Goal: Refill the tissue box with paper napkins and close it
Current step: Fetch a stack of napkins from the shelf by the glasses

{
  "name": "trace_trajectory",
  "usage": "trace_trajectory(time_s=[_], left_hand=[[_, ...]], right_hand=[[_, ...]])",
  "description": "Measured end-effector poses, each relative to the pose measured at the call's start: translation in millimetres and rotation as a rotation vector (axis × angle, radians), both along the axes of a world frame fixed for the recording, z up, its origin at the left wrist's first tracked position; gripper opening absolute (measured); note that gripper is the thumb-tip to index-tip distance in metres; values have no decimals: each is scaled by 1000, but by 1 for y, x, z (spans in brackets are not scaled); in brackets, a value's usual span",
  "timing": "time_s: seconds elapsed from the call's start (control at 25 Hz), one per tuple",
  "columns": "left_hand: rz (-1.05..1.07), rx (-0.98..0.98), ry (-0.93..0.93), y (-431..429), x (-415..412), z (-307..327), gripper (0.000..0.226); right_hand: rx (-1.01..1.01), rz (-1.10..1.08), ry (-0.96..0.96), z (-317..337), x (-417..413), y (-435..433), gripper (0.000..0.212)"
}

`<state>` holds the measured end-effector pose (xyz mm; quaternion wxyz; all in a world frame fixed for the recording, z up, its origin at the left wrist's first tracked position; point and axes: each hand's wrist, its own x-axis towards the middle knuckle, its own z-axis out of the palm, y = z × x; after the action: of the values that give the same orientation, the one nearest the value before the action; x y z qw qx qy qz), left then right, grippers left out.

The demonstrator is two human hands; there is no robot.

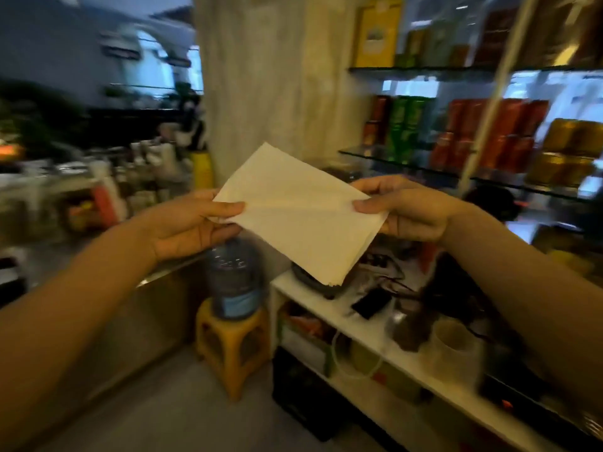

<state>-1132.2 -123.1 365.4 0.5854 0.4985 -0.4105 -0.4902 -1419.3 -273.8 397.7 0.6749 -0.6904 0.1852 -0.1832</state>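
I pinch the napkin (300,210) at both ends, left hand (189,223) and right hand (408,207), thumbs on top. It hangs spread in the air above a white shelf (368,340) and a water bottle (233,278).

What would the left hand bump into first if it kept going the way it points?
Likely the right hand: the left hand points across the napkin that both pinch, straight toward it. Depth is hard to judge.

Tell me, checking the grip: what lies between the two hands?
Head view: a paper napkin, pinched at opposite ends by the left hand and the right hand.
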Motion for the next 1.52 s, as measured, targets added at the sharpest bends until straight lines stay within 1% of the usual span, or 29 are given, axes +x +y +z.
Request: trace_trajectory(time_s=[0.16,0.28,0.36,0.52,0.68,0.84,1.04,1.2,1.36,1.44,1.52], left_hand=[[320,62,-15,79,29,-7,35],[487,103,-40,128,35,-7,32],[569,132,-61,154,37,-4,35],[762,105,-49,203,41,-6,42],[965,43,2,248,65,-16,41],[1058,24,19,282,102,-26,35],[1081,-54,33,310,158,-28,24],[1124,-66,43,333,208,-38,22],[1125,-65,88,354,267,-52,22],[1127,-37,118,355,298,-61,24],[1111,-15,109,349,335,-70,23]], right_hand=[[104,244,-57,-32,81,16,33],[152,366,-50,-56,121,34,38],[186,420,-60,-68,140,50,42],[227,535,-45,-92,183,93,43],[228,651,-37,-107,225,143,35],[188,678,-37,-116,260,191,38],[145,650,-47,-124,316,241,35],[176,636,-28,-131,368,272,33],[189,638,-19,-140,427,291,31],[173,639,-9,-145,458,291,31],[169,641,-3,-154,494,284,33]])
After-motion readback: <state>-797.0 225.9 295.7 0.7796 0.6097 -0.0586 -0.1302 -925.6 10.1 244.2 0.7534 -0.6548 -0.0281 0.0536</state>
